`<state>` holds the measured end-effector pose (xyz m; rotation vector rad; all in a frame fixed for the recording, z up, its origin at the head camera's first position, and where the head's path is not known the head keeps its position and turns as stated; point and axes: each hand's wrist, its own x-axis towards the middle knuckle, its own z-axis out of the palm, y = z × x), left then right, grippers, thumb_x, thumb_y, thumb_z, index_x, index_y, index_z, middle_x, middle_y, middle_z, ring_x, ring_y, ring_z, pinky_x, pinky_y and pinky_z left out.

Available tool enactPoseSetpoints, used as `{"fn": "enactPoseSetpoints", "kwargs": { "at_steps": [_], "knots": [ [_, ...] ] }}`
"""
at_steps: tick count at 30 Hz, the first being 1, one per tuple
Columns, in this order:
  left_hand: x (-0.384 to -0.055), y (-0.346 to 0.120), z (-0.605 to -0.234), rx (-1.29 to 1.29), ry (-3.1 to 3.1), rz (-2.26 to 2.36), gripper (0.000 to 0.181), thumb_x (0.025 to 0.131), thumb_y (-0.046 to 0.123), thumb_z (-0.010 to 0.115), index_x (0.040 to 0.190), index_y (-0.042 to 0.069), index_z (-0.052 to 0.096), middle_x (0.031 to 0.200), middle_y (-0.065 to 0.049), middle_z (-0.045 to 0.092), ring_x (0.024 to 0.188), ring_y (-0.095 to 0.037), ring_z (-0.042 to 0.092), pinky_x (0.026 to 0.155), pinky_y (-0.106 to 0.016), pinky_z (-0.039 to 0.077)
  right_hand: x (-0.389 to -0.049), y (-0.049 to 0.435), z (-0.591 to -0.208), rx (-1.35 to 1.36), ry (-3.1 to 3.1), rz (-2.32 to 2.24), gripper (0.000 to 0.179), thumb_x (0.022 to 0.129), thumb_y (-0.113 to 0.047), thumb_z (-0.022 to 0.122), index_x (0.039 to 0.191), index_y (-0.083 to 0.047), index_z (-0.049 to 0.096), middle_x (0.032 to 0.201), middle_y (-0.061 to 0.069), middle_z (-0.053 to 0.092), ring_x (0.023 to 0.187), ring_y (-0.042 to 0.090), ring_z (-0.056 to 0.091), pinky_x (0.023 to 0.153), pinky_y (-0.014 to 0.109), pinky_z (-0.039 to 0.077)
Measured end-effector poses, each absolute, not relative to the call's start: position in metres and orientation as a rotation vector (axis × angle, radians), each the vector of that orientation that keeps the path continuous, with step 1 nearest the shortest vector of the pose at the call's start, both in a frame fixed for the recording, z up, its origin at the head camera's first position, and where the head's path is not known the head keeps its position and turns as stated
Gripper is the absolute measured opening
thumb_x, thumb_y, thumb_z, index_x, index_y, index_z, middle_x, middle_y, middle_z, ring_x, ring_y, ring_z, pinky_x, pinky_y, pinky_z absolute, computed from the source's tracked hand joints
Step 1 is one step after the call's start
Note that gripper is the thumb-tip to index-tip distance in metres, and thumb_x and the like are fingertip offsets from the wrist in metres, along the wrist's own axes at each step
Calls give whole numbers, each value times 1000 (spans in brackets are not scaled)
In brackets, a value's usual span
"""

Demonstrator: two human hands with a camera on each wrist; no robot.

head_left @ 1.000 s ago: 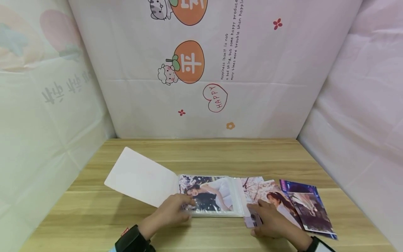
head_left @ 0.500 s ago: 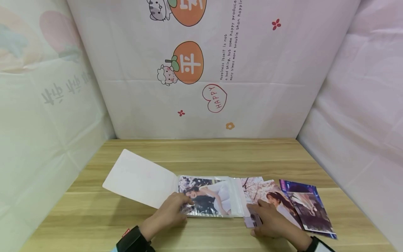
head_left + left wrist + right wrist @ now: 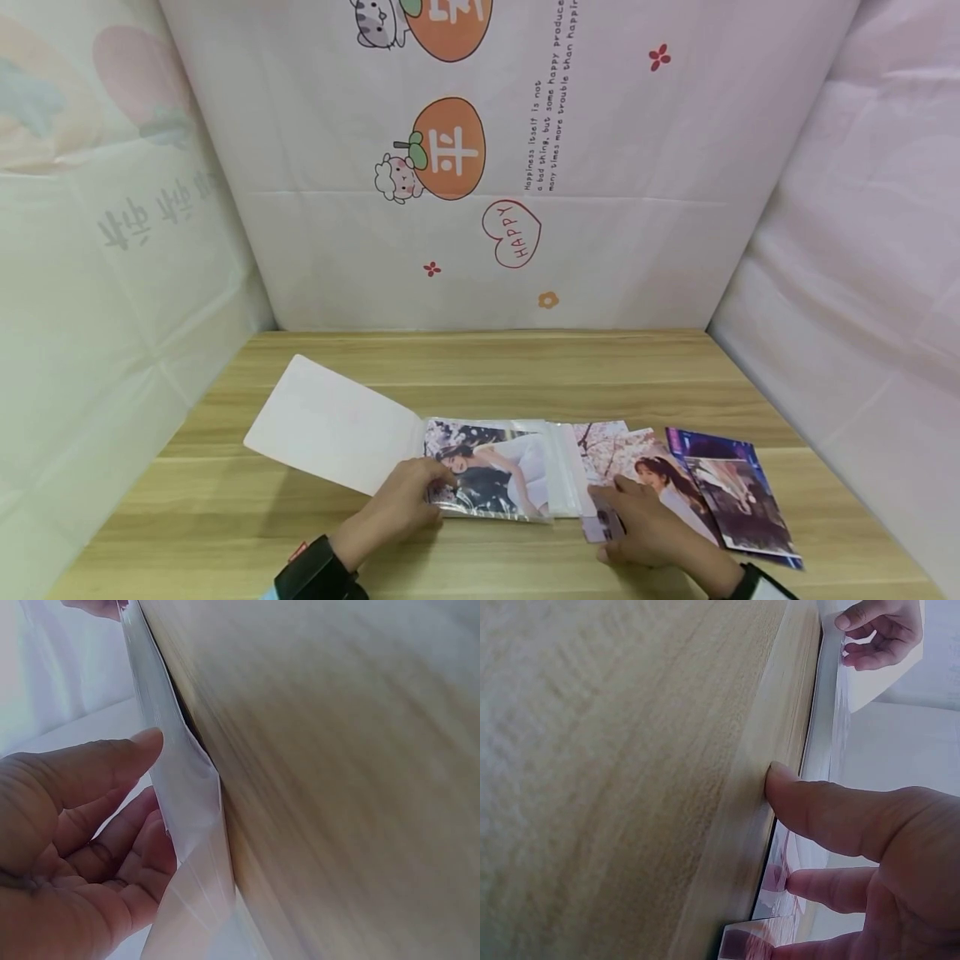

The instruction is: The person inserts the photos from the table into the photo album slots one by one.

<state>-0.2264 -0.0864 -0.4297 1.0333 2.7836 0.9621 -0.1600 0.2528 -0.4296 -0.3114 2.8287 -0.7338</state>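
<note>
Fingers of the person's left hand (image 3: 403, 500) pinch a photo sleeve (image 3: 510, 475) in the open album (image 3: 337, 421), while the right hand (image 3: 643, 527) rests, fingers outstretched, on blossom photos (image 3: 611, 450).

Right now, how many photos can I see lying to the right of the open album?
4: a blossom photo next to the album, a long-haired figure's photo by the right hand, a dark photo and a purple-blue photo underneath it. Others may be hidden.

Photo album (image 3: 564, 479) – open, white cover (image 3: 333, 425) spread left | loose photos (image 3: 637, 454) – overlapping, right of album
</note>
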Motion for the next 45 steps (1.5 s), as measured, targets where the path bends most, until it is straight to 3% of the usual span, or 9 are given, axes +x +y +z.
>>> {"fn": "enactPoseSetpoints", "kwargs": {
  "at_steps": [9,20,29,35,45],
  "knots": [
    [-228,-86,-428,1065,2767,989,31,60,-8,69,88,4,69,82,-1,63,69,-10,53,61,-22,46,-160,254,-430,-329,2834,-736,75,63,-25,84,127,-1,54,128,36,38,113,63,30,80,68,35],
    [-223,-83,-423,1269,2914,598,32,59,-4,72,90,6,70,86,-3,65,81,-20,58,75,-33,48,-160,256,-433,-383,2846,-745,75,64,-26,84,126,1,53,126,38,38,111,64,30,80,68,35],
    [-223,-80,-422,1356,2965,541,16,63,-3,70,66,13,68,66,6,61,64,-11,54,61,-24,46,-159,255,-432,-389,2859,-740,74,63,-26,84,125,1,54,126,38,39,111,63,31,81,68,34],
    [-223,-84,-421,1311,2923,677,19,62,-7,65,71,10,68,70,4,61,66,-9,54,62,-23,47,-159,255,-432,-380,2861,-734,74,63,-26,84,125,0,54,126,37,39,111,63,31,80,68,35],
    [-219,-90,-420,1410,2935,770,34,62,-11,58,91,4,65,84,-5,63,76,-14,57,66,-24,49,-159,256,-435,-370,2868,-733,75,62,-26,84,125,0,55,127,38,39,111,63,31,80,67,35]
  ]
}}
